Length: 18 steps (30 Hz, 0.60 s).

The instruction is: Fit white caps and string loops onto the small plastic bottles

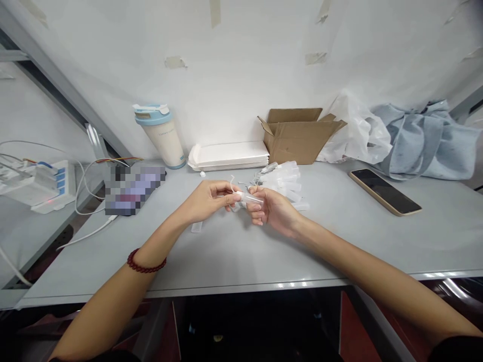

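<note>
Above the middle of the table, a small translucent plastic tube (252, 198) lies between my two hands. My left hand (211, 200) pinches its white end, where a thin white strap sticks up. The fingers of my right hand (273, 208) are closed round the clear end. Just behind my right hand is a pile of similar translucent tubes (285, 176) with thin cords. A clear flat piece (196, 227) lies on the table below my left hand, and a small white cap (203, 174) sits farther back.
Along the wall stand a tumbler (162, 138), a stack of white flat boxes (230, 155), an open cardboard box (298, 141), a plastic bag (358, 130) and a blue cloth bag (426, 138). A phone (385, 192) lies right; a power strip (56, 186) and cables are left.
</note>
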Tool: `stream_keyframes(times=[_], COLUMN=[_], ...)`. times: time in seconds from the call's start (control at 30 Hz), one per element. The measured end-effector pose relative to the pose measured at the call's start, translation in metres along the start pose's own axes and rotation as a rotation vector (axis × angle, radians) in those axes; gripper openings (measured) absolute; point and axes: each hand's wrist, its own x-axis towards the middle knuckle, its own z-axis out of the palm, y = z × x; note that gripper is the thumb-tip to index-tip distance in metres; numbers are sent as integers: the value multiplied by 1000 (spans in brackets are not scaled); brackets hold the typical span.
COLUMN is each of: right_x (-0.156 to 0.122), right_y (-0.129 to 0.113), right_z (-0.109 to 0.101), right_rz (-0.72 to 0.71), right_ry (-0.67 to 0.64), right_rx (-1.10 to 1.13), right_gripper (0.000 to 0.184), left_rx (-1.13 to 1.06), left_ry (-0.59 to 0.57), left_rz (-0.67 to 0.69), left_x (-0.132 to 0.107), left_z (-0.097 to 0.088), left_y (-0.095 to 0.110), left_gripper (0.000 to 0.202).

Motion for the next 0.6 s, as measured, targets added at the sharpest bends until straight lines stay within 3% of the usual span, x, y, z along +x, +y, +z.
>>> stream_keyframes(times=[0.1, 0.27, 0.33, 0.6], right_x=[1, 1, 1, 1], right_y=[2, 9, 11, 1], right_z=[0, 1, 1, -1], right_rz=[-79, -305, -353, -77], right_ry=[24, 132, 142, 48], right_rx=[-136, -561, -615, -252], right_gripper=[15, 23, 24, 35], left_rx=[-6, 33, 33, -12], left_ry=[-5, 23, 20, 65], left_rz=[-9, -14, -4, 74], left_x=[1, 3, 3, 0], left_z=[-1, -2, -2, 8], left_y=[-3, -9, -9, -7], left_gripper=[28, 34, 31, 21])
